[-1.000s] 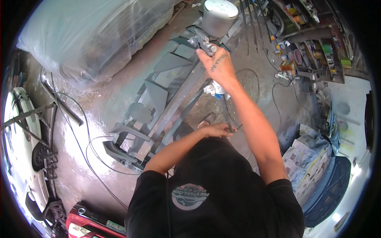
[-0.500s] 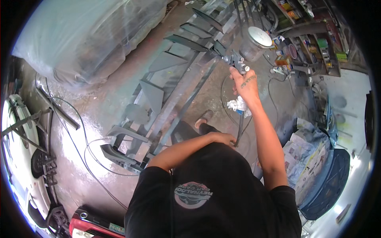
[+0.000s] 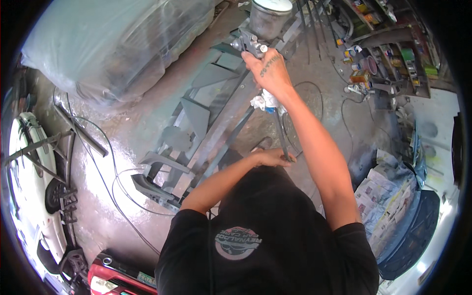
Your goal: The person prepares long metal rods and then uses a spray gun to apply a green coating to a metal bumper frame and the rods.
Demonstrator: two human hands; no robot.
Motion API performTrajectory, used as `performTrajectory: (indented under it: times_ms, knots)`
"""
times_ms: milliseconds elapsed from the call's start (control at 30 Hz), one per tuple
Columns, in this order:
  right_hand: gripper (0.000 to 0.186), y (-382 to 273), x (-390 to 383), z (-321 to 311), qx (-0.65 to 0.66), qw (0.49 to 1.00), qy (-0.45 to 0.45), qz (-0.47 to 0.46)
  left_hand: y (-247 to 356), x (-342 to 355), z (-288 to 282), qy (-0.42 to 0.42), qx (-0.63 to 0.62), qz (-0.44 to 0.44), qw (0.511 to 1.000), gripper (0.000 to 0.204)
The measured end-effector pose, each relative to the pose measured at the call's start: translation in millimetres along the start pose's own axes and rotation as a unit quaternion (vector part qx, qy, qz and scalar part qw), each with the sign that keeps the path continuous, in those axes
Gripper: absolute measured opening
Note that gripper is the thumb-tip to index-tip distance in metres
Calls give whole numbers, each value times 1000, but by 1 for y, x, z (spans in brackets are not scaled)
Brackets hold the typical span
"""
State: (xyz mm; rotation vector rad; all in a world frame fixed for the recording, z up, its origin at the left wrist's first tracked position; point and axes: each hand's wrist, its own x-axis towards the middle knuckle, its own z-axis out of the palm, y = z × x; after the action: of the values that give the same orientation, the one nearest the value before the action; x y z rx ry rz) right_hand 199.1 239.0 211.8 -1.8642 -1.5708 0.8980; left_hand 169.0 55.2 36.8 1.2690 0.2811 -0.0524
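My right hand (image 3: 271, 74) is wrapped round the handle of a spray gun (image 3: 251, 45), out ahead of me above the frame. A grey paint cup (image 3: 269, 23) with a whitish lid sits on the gun. White crumpled cloth or paper (image 3: 265, 100) is bunched where the dark air hose (image 3: 281, 129) meets the gun's handle. Close to my body, my left hand (image 3: 273, 157) is closed on that hose. Beneath the gun, a long grey metal frame (image 3: 223, 129) with angled brackets runs diagonally across the floor; my right hand and the cup hide part of it.
A plastic-covered vehicle (image 3: 123, 49) stands at the far left. Cables (image 3: 105, 172) loop over the left floor. Shelves (image 3: 398, 59) with cans and bottles line the far right. Newspaper-covered panels (image 3: 383, 196) lie at right. A white car (image 3: 37, 182) and a red bumper (image 3: 110, 275) are at left.
My right hand has carried the spray gun left and farther away, over the frame. The hose and bunched cloth moved with it. My left hand shifted slightly, still on the hose.
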Motion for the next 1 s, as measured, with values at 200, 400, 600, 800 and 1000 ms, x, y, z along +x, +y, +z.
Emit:
performTrajectory:
  times_ms: [200,400,600,800,1000]
  knots:
    - [44,10,2,-5,27,999,-12,24,-22,12,2,-2,10,80,997,42]
    - [45,63,-28,-40,-54,997,38,26,-27,46,42,-67,51,71,994,44]
    - [41,43,-50,-51,-3,984,35,176,-73,72,63,-109,49,151,981,48]
    - [41,45,-18,-13,-54,998,36,23,-62,44,39,-14,56,72,996,43]
    - [47,-6,0,28,32,999,-12,-34,-37,10,11,52,48,30,997,44]
